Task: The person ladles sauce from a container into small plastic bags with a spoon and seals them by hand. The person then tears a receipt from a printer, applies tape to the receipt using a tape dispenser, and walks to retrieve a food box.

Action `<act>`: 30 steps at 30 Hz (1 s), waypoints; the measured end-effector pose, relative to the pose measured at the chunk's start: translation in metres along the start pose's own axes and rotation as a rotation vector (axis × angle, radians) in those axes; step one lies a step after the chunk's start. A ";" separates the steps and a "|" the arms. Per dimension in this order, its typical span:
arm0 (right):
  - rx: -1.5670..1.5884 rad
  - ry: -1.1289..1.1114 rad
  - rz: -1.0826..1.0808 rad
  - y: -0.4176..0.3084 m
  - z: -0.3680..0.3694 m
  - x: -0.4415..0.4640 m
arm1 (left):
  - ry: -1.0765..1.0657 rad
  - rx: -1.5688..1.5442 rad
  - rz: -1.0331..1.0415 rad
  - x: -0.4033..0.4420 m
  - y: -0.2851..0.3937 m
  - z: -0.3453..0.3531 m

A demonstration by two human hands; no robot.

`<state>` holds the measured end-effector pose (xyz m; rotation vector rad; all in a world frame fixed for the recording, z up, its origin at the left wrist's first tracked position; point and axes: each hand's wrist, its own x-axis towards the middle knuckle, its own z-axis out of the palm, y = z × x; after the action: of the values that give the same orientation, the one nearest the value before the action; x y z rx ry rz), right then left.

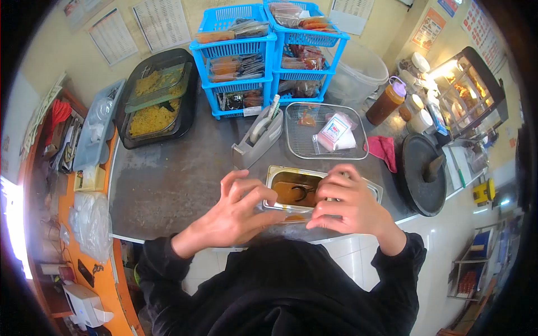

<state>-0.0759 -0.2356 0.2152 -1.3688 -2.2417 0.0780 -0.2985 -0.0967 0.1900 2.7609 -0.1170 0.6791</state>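
Both of my hands are at the front edge of the table, over a steel container [274, 173] of brown sauce. My left hand [235, 210] is curled at the left end of a small clear plastic bag [295, 217] with a little orange-brown sauce in it. At the bag's right end, the fingers and thumb of my right hand [353, 204] close on it; the exact grip is partly hidden. A black ladle [303, 194] lies in the sauce. My right hand covers part of a second steel container [376, 191].
Behind my hands stand a grey tape dispenser [255, 140] and a wire-mesh tray [291, 148] with small packets. Blue basket racks [232, 47] hold bagged sauces. A black tray [126, 120] of yellow food is at left; a stone mortar [414, 185] and brown squeeze bottle [384, 106] are at right.
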 end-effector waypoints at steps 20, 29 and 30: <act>0.532 0.606 0.368 -0.008 0.016 0.010 | 0.658 -0.592 -0.496 0.026 0.027 0.046; 0.511 0.477 0.236 -0.010 0.030 0.023 | 0.620 -0.174 -0.253 0.023 0.023 0.054; 0.528 0.476 0.225 -0.009 0.032 0.023 | 0.631 -0.154 -0.250 0.024 0.023 0.056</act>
<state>-0.1064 -0.2137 0.1995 -1.1834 -1.5269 0.3550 -0.2564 -0.1354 0.1601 2.2381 0.2910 1.3526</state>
